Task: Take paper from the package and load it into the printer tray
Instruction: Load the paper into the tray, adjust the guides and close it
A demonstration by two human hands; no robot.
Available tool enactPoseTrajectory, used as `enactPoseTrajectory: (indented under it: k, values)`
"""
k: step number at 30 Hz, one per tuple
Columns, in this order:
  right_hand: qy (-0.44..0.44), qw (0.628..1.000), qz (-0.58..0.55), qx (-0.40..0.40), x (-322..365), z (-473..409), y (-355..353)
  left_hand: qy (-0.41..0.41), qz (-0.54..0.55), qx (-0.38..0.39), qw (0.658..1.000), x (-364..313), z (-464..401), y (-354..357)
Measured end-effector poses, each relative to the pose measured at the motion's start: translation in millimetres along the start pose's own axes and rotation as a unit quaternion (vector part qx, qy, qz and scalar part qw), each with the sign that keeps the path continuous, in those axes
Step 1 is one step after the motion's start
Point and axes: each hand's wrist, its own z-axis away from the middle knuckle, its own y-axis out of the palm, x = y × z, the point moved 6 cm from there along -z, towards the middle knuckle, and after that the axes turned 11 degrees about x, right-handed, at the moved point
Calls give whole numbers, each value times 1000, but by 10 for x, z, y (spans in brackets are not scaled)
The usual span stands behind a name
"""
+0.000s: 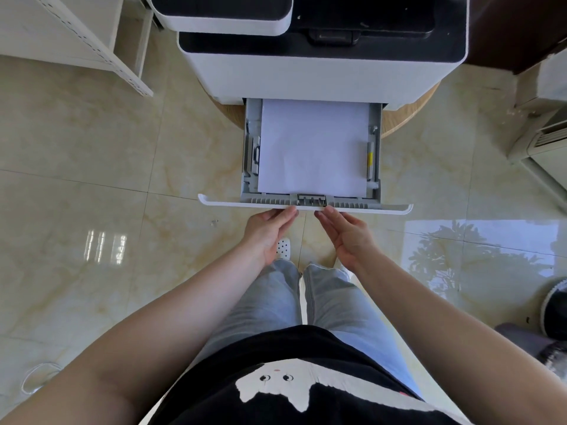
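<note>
The white and black printer [306,75] stands on a round wooden table. Its grey paper tray [376,142] is pulled out toward me, with a white front panel [245,204]. A stack of white paper [313,148] lies flat inside the tray between the side guides. My left hand [270,231] and my right hand [346,231] are just below the front panel, fingers extended and fingertips touching its lower edge near the middle. Neither hand holds anything. No paper package is in view.
A white metal shelf [101,47] stands at the far left. A beige appliance [543,142] sits at the right, and a dark round object [557,311] lies on the floor at the right edge. Glossy tiled floor surrounds my legs.
</note>
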Motion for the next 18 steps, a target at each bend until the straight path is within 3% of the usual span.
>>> enactPoseTrajectory:
  k: [6,10,18]
  values:
    - [-21,1000,17,7,269,-257,200,33,-28,-3,999,-268,-253,176]
    - [-8,986,164,0,541,-421,325,75,-44,2,996,-501,-411,327]
    - [-6,953,304,-14,863,-606,450,120,-257,4,959,-833,-616,423]
